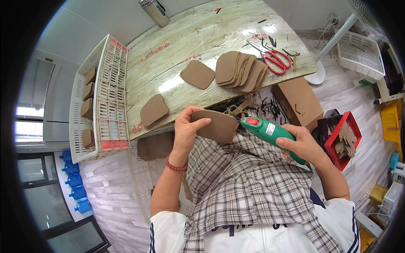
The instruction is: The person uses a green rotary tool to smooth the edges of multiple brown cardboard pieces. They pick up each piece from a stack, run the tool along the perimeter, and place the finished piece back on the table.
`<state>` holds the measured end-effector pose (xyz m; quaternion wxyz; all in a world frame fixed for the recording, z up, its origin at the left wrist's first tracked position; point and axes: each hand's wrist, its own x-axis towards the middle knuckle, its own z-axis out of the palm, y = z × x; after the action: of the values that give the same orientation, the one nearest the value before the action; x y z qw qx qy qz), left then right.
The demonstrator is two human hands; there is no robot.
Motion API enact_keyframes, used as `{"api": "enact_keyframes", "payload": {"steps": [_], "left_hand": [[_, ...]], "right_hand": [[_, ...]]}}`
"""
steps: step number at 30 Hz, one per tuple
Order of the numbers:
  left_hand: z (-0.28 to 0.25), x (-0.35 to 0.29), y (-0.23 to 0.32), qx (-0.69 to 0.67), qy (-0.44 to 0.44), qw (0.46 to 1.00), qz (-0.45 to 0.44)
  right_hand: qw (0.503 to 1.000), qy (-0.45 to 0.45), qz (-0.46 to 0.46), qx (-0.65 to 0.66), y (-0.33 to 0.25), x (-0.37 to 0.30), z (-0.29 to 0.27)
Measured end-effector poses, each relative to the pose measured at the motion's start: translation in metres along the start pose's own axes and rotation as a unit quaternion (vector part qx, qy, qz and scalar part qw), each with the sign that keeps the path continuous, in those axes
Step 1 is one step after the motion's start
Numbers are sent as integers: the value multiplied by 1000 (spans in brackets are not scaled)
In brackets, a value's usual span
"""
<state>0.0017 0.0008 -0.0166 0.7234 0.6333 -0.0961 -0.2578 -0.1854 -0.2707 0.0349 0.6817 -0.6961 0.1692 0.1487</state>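
Note:
My left hand [190, 126] grips a brown, round-cornered flat piece [217, 125] by its left end, thumb on top. My right hand [297, 143] is wrapped around a green handheld power cutter [268, 131] with a red button. The cutter's head is at the piece's right edge, beside loose brown and dark strips [238, 109]; the blade itself is too small to make out. On the table beyond lie a fanned stack of similar brown pieces [228, 69], a single piece [198, 74] and a small pile [154, 110] near the left end.
Red-handled scissors [276, 61] lie open on the table [168, 55], among dark scraps. White plastic baskets [112, 92] stand at the left, holding brown pieces. Below the right edge are a cardboard box [297, 101] and a red bin [355, 126]. A metal flask [155, 12] stands far back.

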Motion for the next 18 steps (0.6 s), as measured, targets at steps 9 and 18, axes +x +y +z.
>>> {"api": "enact_keyframes", "payload": {"steps": [9,18], "left_hand": [[7,-2,5,65,-66,995,-39],[17,-3,11,128,-125,983,-48]], "right_hand": [[1000,-18,14,-21,-2,3,3],[999,-20,0,-45,-3,7,10]]}}
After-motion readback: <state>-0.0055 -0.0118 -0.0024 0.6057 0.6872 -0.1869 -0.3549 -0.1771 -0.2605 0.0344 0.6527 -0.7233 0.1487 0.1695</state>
